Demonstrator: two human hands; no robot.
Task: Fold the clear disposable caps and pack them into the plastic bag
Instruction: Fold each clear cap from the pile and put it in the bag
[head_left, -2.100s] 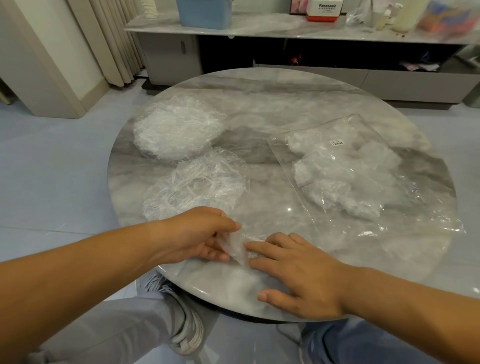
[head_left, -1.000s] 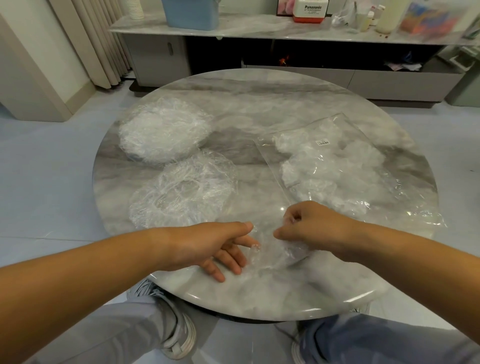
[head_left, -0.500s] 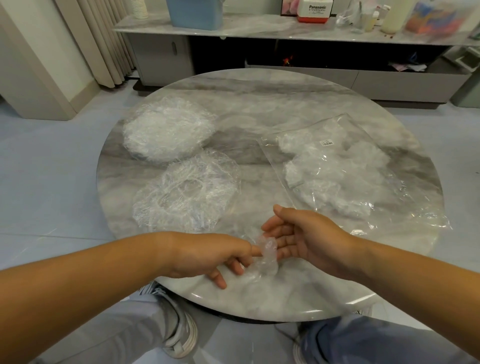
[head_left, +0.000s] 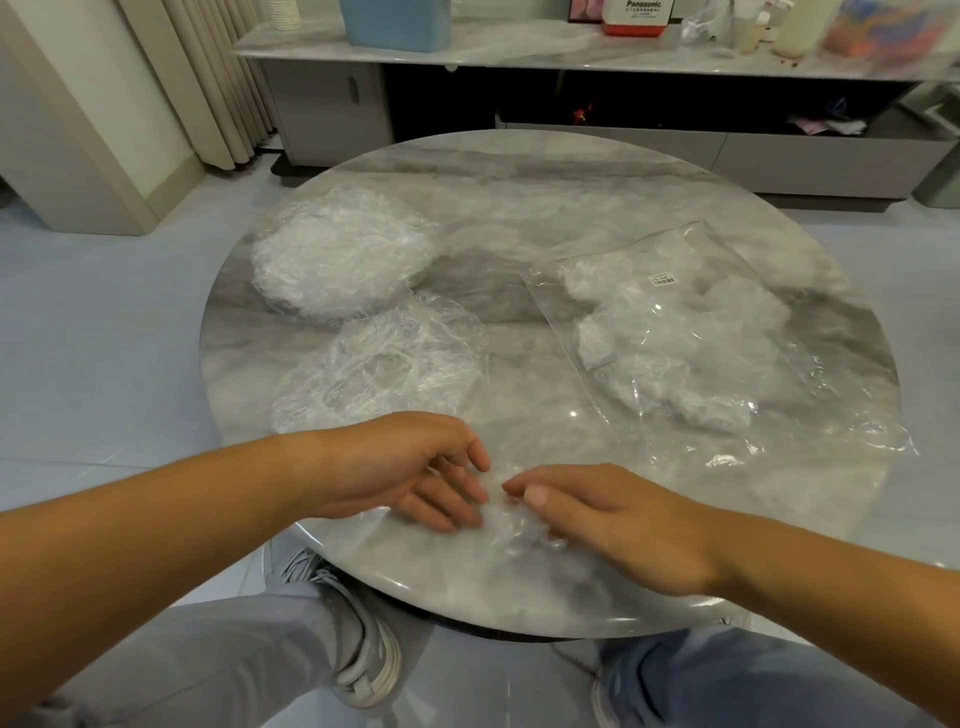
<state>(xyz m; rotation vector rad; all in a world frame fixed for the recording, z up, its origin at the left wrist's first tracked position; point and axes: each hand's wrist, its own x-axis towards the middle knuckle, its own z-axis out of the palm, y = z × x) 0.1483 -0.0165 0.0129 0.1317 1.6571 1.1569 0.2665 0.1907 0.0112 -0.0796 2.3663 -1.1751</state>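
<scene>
A small crumpled clear cap (head_left: 511, 527) lies near the front edge of the round marble table (head_left: 545, 171), between my two hands. My left hand (head_left: 410, 475) lies beside it on the left, its fingers stretched out and touching the cap. My right hand (head_left: 618, 522) grips the cap from the right, thumb on top and fingers curled over it. One spread clear cap (head_left: 384, 374) lies just beyond my left hand. A thick stack of caps (head_left: 343, 265) sits behind it. The clear plastic bag (head_left: 727, 332) lies at the right with several folded caps inside.
Beyond the table runs a low marble-topped cabinet (head_left: 519, 49) with a blue tub (head_left: 395, 21), a white and red box (head_left: 641, 15) and bottles. Curtains (head_left: 208, 78) hang at the back left. My knees and one grey shoe (head_left: 363, 654) are under the table's near edge.
The cap was lifted and pinched by my left hand half a second ago. Now it is down on the table, my left fingers have straightened and my right hand has turned palm down over it.
</scene>
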